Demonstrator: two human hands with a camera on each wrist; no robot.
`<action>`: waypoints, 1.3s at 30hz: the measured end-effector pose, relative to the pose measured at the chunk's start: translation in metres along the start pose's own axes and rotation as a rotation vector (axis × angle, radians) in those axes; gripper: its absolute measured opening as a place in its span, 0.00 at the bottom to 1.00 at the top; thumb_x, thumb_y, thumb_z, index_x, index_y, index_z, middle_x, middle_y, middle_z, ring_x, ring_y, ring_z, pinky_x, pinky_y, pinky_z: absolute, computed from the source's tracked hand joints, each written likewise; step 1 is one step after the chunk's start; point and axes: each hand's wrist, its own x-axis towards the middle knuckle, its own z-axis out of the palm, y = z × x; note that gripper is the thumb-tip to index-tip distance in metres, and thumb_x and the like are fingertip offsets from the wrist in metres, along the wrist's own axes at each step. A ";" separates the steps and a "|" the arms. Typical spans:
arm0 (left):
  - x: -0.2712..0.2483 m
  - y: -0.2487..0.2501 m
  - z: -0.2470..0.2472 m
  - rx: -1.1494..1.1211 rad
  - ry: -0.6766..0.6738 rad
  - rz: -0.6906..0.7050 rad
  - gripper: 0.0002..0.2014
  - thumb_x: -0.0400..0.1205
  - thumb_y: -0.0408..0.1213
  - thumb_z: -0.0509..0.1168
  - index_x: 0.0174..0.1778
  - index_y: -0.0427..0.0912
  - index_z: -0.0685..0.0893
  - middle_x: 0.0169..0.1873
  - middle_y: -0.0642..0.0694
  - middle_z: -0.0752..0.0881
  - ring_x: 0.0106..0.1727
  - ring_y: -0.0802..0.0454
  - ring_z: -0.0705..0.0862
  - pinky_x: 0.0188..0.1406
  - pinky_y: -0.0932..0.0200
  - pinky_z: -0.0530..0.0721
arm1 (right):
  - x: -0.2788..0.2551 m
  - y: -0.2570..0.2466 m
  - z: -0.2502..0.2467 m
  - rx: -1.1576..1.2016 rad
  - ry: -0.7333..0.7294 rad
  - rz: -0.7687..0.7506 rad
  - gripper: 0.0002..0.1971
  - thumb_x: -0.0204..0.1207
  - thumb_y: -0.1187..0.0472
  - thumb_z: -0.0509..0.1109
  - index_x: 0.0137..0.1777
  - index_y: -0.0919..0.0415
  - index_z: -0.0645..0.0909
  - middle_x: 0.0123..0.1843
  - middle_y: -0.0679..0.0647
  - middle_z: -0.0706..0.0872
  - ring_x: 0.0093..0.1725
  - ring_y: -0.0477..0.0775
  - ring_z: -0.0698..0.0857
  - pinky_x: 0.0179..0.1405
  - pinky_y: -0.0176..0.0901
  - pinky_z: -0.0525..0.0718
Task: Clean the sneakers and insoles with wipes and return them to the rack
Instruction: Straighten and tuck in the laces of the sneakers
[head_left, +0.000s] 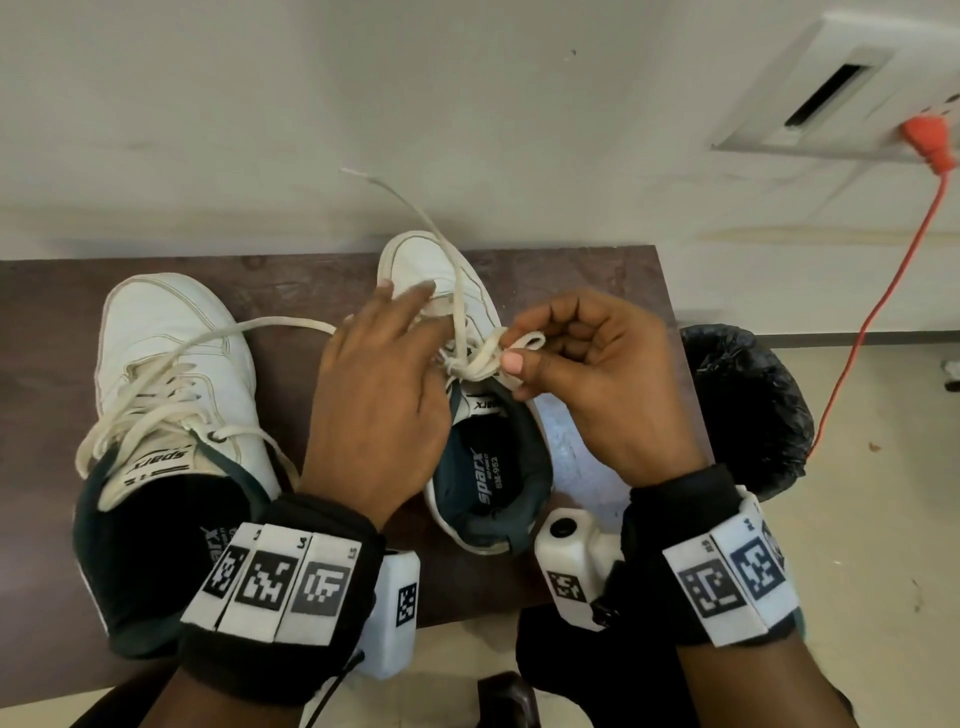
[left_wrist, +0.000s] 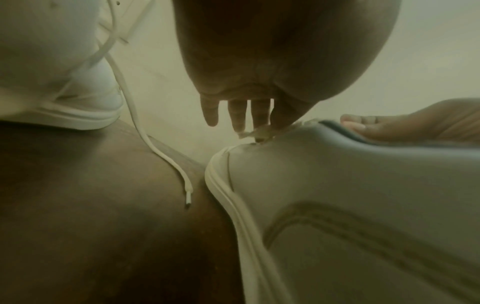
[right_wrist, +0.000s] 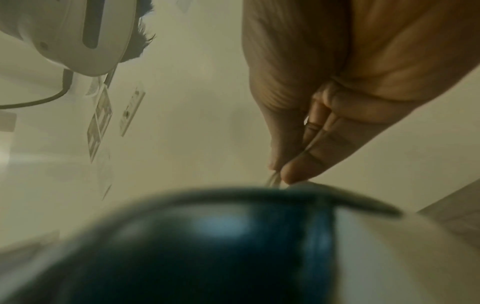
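You wear a thick black padded band on each wrist, lower left and lower right. Each carries white tiles printed with black square codes, and a white camera block with a dark round lens.

dark wood table | carries: left sneaker, right sneaker, apparently flat

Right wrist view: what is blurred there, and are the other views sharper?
Right wrist view: the dark sneaker collar up close is heavily blurred; the right hand is clearer. Left wrist view: dim, yellowish, soft. Head view: bright and sharp, edges bent by the wide lens.
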 end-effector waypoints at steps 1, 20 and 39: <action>0.000 0.000 -0.002 0.013 -0.002 -0.010 0.24 0.76 0.39 0.49 0.62 0.42 0.84 0.68 0.45 0.81 0.73 0.44 0.75 0.72 0.35 0.70 | 0.000 0.000 -0.002 0.010 0.000 0.006 0.11 0.68 0.77 0.75 0.45 0.63 0.83 0.42 0.60 0.90 0.42 0.62 0.88 0.38 0.49 0.89; -0.004 -0.002 -0.017 -0.328 0.201 -0.218 0.06 0.79 0.43 0.63 0.49 0.54 0.84 0.45 0.59 0.86 0.45 0.61 0.84 0.44 0.56 0.84 | 0.002 -0.006 0.002 -0.141 0.065 -0.049 0.17 0.72 0.77 0.69 0.49 0.52 0.82 0.39 0.49 0.86 0.43 0.57 0.87 0.42 0.58 0.89; -0.009 0.001 -0.026 -0.088 0.010 -0.442 0.14 0.77 0.31 0.62 0.54 0.53 0.78 0.41 0.61 0.82 0.47 0.46 0.85 0.50 0.43 0.83 | 0.002 -0.002 0.007 -0.591 0.172 -0.153 0.16 0.68 0.74 0.67 0.40 0.48 0.78 0.42 0.48 0.82 0.44 0.40 0.81 0.38 0.23 0.76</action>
